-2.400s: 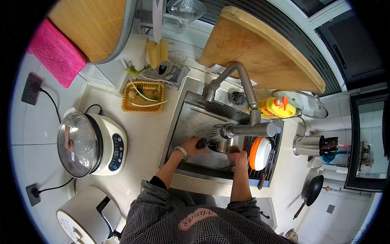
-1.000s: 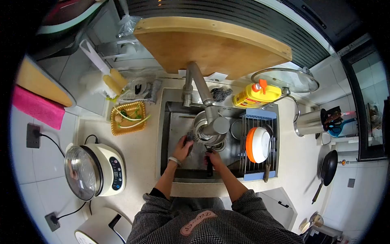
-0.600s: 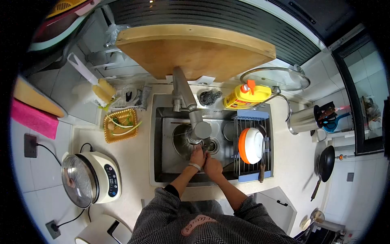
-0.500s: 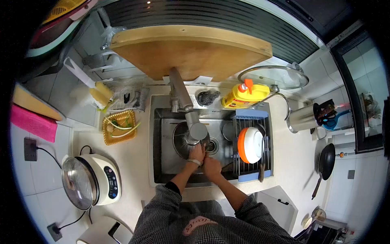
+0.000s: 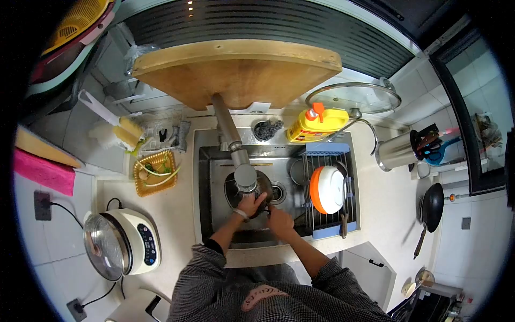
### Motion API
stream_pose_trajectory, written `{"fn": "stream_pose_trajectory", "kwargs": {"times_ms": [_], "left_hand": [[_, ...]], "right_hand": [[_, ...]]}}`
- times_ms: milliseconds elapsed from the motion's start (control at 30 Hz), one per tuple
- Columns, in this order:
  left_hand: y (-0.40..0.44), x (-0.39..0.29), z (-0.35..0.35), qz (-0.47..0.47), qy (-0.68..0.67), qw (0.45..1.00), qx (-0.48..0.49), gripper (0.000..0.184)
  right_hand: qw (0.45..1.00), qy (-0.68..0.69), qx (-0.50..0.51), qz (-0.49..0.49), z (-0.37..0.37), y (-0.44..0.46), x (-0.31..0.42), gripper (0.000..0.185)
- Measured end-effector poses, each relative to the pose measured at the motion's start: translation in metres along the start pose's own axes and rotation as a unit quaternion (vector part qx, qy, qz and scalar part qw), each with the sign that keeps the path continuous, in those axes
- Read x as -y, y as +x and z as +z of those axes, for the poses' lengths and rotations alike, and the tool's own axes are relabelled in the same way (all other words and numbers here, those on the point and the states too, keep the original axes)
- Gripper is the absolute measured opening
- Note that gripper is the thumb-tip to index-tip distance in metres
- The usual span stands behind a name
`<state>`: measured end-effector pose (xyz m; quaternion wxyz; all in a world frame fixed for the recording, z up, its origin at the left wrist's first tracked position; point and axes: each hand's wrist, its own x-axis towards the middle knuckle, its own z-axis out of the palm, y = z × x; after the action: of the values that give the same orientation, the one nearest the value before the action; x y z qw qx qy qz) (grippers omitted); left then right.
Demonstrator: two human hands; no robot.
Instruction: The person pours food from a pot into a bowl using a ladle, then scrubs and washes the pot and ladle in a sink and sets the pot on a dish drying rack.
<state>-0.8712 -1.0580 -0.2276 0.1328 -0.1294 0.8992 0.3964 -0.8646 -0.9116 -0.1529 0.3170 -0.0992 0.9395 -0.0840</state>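
A dark round pan [image 5: 230, 193] rests in the steel sink [image 5: 217, 219], beneath the head of the faucet [image 5: 245, 176]. My right hand [image 5: 280, 221] is closed around the pan's handle at the side nearest me. Inside the pan, under the faucet head, is my left hand [image 5: 251, 204], its thumb held apart. The faucet head partly covers its other fingertips, and I see no object in it. The drain [image 5: 277, 192] lies just right of the pan.
Over the sink's right side sits a drying rack [image 5: 327, 234] with an orange-and-white bowl [image 5: 333, 190]. Behind are a yellow detergent bottle [image 5: 316, 126], a wire scrubber [image 5: 266, 129] and a large cutting board [image 5: 236, 75]. Left stand a vegetable basket [image 5: 155, 188] and an electric cooker [image 5: 131, 236].
My left hand has shifted slightly left, away from my right hand, and its thumb has spread. My right hand keeps its hold on the handle. The whole view has shifted slightly.
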Motion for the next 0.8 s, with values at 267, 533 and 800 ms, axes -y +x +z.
{"fn": "stream_pose_trajectory", "kwargs": {"times_ms": [267, 533, 800], "left_hand": [[0.044, 0.153, 0.113, 0.066, -0.034, 0.976, -0.204, 0.043], [0.033, 0.02, 0.035, -0.176, -0.051, 0.981, -0.062, 0.022], [0.011, 0.017, 0.03, 0.081, 0.277, 0.95, 0.121, 0.031]], "right_hand": [[0.978, 0.192, -0.004, -0.083, 0.001, -0.007, -0.032, 0.032], [0.971, 0.191, -0.041, -0.137, 0.007, -0.039, -0.022, 0.033], [0.982, 0.165, -0.029, -0.088, -0.011, -0.033, -0.029, 0.033]]}}
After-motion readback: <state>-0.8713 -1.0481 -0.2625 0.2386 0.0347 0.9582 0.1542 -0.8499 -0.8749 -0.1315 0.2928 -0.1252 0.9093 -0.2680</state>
